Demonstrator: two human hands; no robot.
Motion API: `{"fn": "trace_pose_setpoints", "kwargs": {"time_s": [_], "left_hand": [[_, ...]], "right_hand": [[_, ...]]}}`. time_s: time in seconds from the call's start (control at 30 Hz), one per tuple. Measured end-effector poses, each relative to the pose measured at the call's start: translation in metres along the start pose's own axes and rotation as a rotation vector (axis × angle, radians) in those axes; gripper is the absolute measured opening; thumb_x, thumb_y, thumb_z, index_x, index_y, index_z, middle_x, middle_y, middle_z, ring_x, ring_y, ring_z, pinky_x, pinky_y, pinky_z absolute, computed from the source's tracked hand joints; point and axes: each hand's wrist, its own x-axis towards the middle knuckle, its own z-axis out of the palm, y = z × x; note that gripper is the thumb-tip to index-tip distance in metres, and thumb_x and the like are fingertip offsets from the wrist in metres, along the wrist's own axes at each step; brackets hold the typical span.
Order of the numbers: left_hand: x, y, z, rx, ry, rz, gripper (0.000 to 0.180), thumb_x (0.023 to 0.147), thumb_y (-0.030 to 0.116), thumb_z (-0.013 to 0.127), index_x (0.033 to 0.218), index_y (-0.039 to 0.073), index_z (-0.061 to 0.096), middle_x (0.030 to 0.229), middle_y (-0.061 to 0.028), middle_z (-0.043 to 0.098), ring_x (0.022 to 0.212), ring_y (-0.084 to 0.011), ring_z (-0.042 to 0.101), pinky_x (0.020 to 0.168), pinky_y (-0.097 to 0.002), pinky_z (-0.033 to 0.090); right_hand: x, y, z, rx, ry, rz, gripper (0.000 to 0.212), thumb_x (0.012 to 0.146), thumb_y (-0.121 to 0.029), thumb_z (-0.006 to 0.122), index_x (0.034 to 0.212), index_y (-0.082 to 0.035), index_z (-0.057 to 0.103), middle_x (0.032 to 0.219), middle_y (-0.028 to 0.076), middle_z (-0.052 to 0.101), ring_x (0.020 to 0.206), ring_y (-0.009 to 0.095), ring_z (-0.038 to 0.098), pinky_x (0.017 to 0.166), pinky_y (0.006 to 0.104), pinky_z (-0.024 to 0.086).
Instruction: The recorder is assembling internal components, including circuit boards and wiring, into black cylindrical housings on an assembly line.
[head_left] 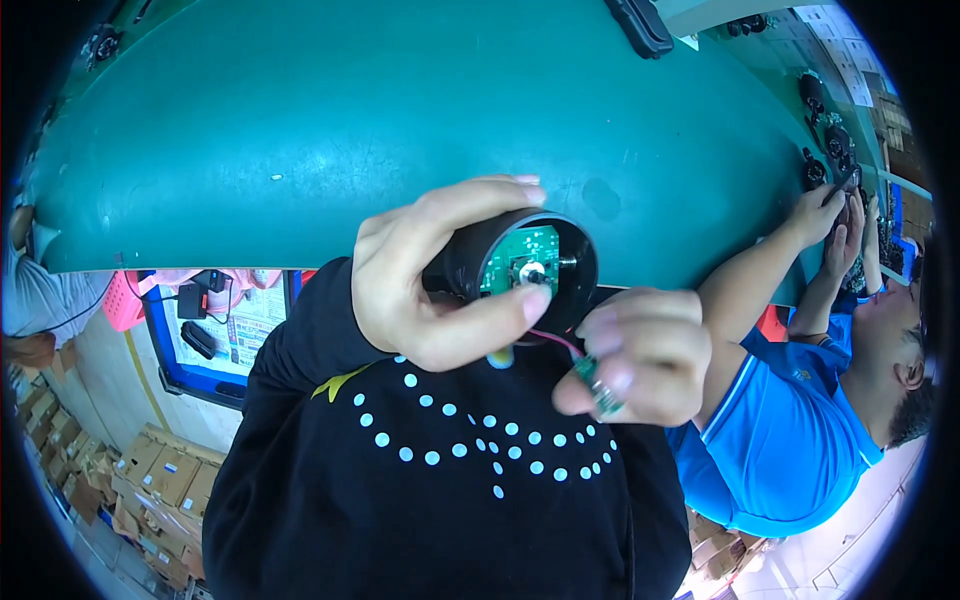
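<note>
My left hand (430, 275) is wrapped round a black round housing (590, 250), its open end tilted toward me. Inside the housing sits a green circuit board (510, 250) with a small round metal-and-black part at its middle. My left thumb reaches over the rim beside that part. Close by on the right, my right hand (650, 355) pinches a small green circuit board (598, 388) between thumb and fingers. Thin reddish wires (556, 338) run from the small board toward the housing; where they end inside is hidden.
A green-topped table (350, 120) stretches ahead, with a black case-like object (640, 27) at its far edge. On my right a co-worker in a blue shirt (785, 440) handles dark parts (838, 145). A blue tray (200, 388) with black adapters lies left; cardboard boxes (165, 470) stand lower left.
</note>
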Motion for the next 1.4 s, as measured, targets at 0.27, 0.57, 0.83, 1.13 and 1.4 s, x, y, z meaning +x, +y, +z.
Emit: {"fn": "trace_pose_setpoints", "kwargs": {"time_s": [0.27, 0.57, 0.83, 1.13, 1.4], "left_hand": [[0.002, 0.003, 0.01, 0.222, 0.095, 0.222, 0.046, 0.057, 0.0, 0.069, 0.101, 0.006, 0.059, 0.104, -0.0202, 0.057, 0.079, -0.028, 0.062, 0.06, -0.0309, 0.053], [0.01, -0.011, -0.011, 0.788, 0.019, 0.854, 0.045, 0.063, 0.0, 0.067, 0.106, 0.001, 0.055, 0.116, -0.0219, 0.051, 0.095, -0.0333, 0.058, 0.076, -0.037, 0.052], [0.001, -0.003, -0.008, 0.663, -0.093, 0.5, 0.026, 0.067, 0.012, 0.068, 0.092, 0.009, 0.062, 0.095, -0.0129, 0.062, 0.08, -0.0254, 0.063, 0.053, -0.0272, 0.052], [-0.005, -0.014, -0.007, 0.582, -0.131, 0.471, 0.032, 0.077, 0.025, 0.062, 0.098, 0.001, 0.058, 0.098, -0.014, 0.063, 0.081, -0.0251, 0.063, 0.058, -0.0255, 0.052], [-0.014, -0.018, -0.003, 0.597, -0.113, 0.504, 0.028, 0.081, 0.025, 0.057, 0.096, 0.001, 0.059, 0.099, -0.0133, 0.063, 0.081, -0.0244, 0.063, 0.057, -0.0249, 0.051]], "right_hand": [[-0.016, -0.006, 0.007, 0.232, 0.375, 0.517, 0.023, 0.067, 0.001, 0.075, 0.085, -0.002, 0.06, 0.085, 0.01, 0.061, 0.075, 0.021, 0.06, 0.063, 0.022, 0.048], [-0.026, 0.017, 0.024, 0.409, 0.488, 0.715, 0.018, 0.071, 0.006, 0.068, 0.086, -0.001, 0.062, 0.088, 0.01, 0.057, 0.076, 0.018, 0.056, 0.062, 0.0215, 0.044], [-0.015, 0.026, 0.0, -0.076, 0.119, 0.305, 0.015, 0.066, -0.004, 0.074, 0.079, -0.005, 0.067, 0.081, 0.005, 0.051, 0.072, 0.013, 0.047, 0.06, 0.0213, 0.039], [0.005, 0.002, -0.019, -0.323, -0.216, 0.326, 0.013, 0.065, -0.008, 0.074, 0.077, -0.007, 0.069, 0.082, 0.003, 0.051, 0.071, 0.013, 0.048, 0.062, 0.0224, 0.039], [-0.003, 0.006, -0.002, -0.107, -0.268, 0.414, 0.01, 0.067, -0.008, 0.072, 0.077, -0.008, 0.069, 0.082, 0.003, 0.051, 0.07, 0.014, 0.046, 0.062, 0.0233, 0.038]]}}
